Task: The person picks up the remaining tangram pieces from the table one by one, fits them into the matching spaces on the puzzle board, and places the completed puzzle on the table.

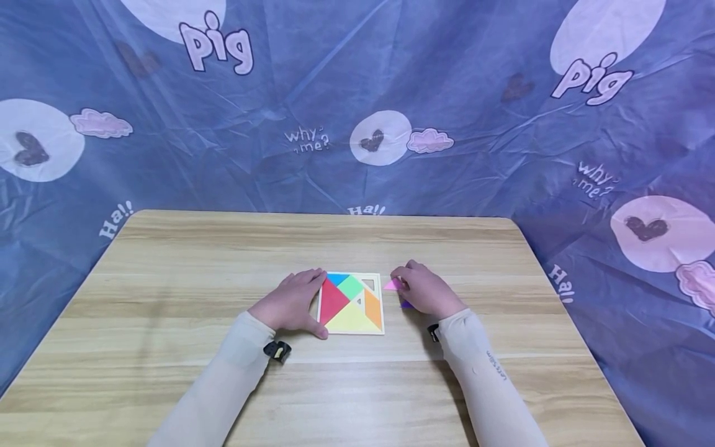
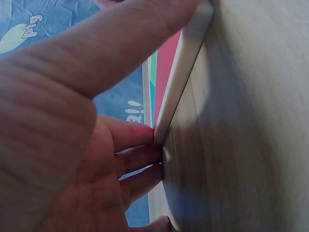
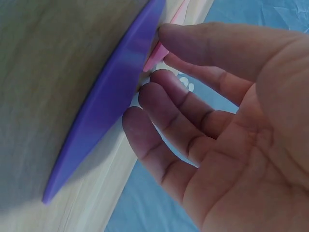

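Note:
A square tangram board (image 1: 384, 318) with a pale frame lies on the table. Seated in it are red (image 1: 335, 301), yellow (image 1: 354, 320), blue, green and orange pieces; two gaps show at its upper right and middle. My left hand (image 1: 292, 302) holds the board's left side, thumb at the near corner and fingers at the far corner. Just right of the board, my right hand (image 1: 427, 290) pinches a pink triangle (image 1: 393, 284) between thumb and index finger. Under that hand lies a purple triangle (image 3: 104, 101), mostly hidden in the head view.
The wood-grain table (image 1: 234, 248) extends around the board on every side. Behind it and at the sides hangs a blue printed cloth (image 1: 313, 74). A small black camera (image 1: 277, 351) sits on the left wrist, another (image 1: 433, 333) on the right.

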### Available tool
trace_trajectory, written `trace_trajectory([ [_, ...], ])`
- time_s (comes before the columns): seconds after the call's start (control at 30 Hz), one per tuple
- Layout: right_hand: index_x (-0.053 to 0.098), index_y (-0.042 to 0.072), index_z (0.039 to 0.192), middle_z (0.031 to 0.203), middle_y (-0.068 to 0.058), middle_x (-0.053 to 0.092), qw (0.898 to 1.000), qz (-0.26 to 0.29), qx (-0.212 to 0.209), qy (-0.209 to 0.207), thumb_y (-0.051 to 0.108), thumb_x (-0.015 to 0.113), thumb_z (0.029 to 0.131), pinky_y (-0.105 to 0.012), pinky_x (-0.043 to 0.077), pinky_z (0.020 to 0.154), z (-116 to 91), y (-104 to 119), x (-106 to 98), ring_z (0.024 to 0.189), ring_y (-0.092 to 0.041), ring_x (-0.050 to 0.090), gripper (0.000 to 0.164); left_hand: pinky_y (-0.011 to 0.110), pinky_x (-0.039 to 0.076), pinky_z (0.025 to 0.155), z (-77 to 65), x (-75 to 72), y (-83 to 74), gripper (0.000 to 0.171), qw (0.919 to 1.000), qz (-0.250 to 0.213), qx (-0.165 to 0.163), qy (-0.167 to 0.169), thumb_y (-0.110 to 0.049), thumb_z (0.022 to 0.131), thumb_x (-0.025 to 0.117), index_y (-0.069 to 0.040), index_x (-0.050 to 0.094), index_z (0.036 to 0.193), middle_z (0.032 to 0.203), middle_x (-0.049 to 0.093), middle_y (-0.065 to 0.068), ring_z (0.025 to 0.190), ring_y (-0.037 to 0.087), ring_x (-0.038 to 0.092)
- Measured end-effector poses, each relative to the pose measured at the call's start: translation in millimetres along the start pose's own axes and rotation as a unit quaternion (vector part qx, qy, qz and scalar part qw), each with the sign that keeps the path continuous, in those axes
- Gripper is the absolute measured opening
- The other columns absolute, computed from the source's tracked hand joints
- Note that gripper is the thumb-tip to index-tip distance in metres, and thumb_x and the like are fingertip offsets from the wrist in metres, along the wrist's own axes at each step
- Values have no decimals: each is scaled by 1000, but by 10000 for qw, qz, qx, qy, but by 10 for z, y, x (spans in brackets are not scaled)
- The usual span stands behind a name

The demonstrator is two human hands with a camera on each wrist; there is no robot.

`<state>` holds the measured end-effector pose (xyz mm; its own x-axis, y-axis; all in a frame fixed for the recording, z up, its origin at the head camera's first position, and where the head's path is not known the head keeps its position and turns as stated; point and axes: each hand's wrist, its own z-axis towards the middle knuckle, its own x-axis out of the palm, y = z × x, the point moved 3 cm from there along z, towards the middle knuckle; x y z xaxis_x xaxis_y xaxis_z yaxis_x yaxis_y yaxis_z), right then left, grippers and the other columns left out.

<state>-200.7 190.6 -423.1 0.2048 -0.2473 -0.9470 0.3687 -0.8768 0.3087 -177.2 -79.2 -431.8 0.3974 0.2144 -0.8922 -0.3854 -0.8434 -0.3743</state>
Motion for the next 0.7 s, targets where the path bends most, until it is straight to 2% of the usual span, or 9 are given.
trace_trajectory([
  [0.37,67,8,105,92,-4,56,9999,90,57,-53,9,60,90,-36,50,82,14,5,15,83,-18,53,17,45,14,117,1,-5,-12,122,10000,-9,-4,-3,-62,59,81,-8,23,151,155,24,7,142,24,21],
  [0.7,66,9,104,90,-3,56,9997,190,156,-73,4,60,88,-37,50,82,53,13,14,82,-18,53,18,45,14,117,19,-34,17,121,10000,-16,29,38,-61,59,81,-8,23,151,156,24,7,143,24,20],
])
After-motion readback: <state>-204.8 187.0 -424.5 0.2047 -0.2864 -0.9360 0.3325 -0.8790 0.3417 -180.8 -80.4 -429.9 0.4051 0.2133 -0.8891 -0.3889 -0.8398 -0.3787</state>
